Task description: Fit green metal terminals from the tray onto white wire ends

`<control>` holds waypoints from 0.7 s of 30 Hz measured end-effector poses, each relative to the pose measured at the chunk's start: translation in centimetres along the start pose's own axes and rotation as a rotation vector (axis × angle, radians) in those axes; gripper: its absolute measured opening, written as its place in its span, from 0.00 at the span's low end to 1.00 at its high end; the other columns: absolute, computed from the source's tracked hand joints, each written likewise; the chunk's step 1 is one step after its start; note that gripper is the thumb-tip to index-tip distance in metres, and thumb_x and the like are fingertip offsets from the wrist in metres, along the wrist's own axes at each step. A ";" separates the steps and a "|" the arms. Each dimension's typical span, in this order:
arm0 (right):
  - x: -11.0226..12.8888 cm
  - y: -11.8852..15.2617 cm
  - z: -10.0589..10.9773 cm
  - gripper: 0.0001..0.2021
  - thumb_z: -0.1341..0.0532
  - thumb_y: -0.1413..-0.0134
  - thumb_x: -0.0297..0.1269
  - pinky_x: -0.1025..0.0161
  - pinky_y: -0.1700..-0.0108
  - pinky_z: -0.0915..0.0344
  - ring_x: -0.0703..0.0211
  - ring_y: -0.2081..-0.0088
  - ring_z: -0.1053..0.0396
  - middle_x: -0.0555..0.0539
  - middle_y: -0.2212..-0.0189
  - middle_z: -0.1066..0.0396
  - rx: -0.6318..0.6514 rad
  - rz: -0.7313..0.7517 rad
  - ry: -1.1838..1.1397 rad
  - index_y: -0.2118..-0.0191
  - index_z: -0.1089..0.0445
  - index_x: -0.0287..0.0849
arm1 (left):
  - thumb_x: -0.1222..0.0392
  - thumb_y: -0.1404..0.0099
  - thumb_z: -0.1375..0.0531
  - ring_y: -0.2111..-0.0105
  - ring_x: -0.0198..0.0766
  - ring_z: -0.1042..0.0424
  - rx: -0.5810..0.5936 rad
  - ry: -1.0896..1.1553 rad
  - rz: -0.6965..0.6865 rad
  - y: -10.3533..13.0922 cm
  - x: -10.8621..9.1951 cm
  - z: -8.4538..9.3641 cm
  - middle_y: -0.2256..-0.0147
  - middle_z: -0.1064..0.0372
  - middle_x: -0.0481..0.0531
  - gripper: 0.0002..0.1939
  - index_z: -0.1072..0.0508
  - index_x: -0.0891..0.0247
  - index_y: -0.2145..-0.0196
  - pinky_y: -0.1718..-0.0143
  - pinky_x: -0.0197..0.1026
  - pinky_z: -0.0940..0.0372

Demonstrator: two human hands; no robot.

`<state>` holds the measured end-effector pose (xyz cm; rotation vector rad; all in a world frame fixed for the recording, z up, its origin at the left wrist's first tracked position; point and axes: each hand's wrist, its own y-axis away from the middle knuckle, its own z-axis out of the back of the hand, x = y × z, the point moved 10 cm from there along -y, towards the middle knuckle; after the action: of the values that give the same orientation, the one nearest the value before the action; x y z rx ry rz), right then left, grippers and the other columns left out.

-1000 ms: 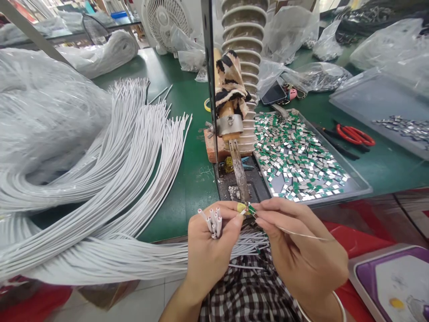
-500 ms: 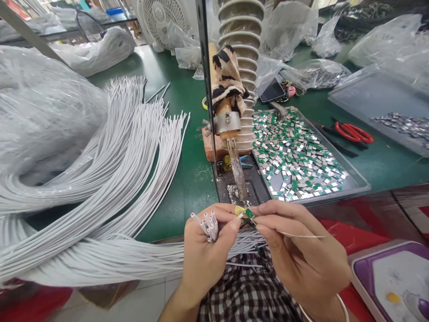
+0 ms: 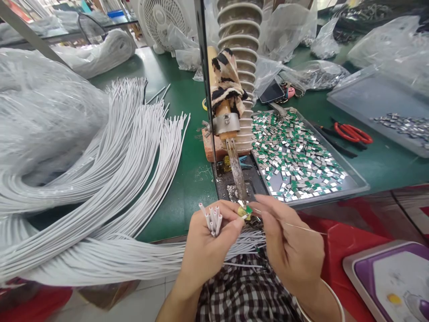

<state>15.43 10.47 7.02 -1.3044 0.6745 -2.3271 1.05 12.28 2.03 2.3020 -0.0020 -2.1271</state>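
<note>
In the right half of the frame, a shallow clear tray (image 3: 357, 183) holds a loose spread of small green-and-silver boards (image 3: 295, 156). A second tray (image 3: 362, 96), at the upper right, has small metal pieces (image 3: 402, 125) in it and is cut off by the frame edge. Clear bags (image 3: 323, 74) at the upper right hold small parts, too blurred to name.

At the lower centre, the left hand (image 3: 209, 250) is closed round a bunch of white cable ends (image 3: 212, 219), its thumb and forefinger pinched at a green board (image 3: 248, 209) just below the metal rod (image 3: 237, 174). The right hand (image 3: 291, 241) has a narrow grip on a thin wire (image 3: 301, 228), beside that board. Fingers partly hide the board; whether the rod touches it, I cannot tell. A fan (image 3: 163, 22) is cut off at the top, a purple-and-white object (image 3: 392, 286) at the lower right.

The green tabletop (image 3: 191, 197) carries long white cables (image 3: 134, 156) on the left, a ribbed hose (image 3: 239, 27) at the upper centre and red-handled pliers (image 3: 353, 133) on the right. Pale floor tiles (image 3: 147, 299) show at the lower left, and the room behind is cluttered and blurred
</note>
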 end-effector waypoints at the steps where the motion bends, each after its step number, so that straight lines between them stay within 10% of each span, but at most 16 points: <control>1: 0.1 0.1 0.3 0.15 0.43 0.41 0.21 0.67 0.55 0.26 0.62 0.60 0.22 0.47 0.60 0.21 -0.030 0.002 -0.006 0.52 0.30 0.43 | 0.72 0.41 0.40 0.70 0.32 0.29 -0.010 0.019 -0.002 -0.1 -0.1 0.1 0.70 0.27 0.46 0.10 0.27 0.62 0.77 0.67 0.32 0.36; 21: 2.0 -0.3 0.8 0.11 0.38 0.46 0.17 0.71 0.53 0.27 0.65 0.58 0.25 0.44 0.62 0.24 -0.052 0.126 -0.058 0.59 0.26 0.36 | 0.70 0.42 0.39 0.70 0.30 0.32 0.005 0.166 0.059 -0.1 0.6 0.0 0.71 0.30 0.45 0.08 0.28 0.63 0.78 0.67 0.30 0.38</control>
<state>15.04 9.44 8.92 -1.3070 0.7794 -2.1773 1.07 12.38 1.38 2.4420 -0.0729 -1.9055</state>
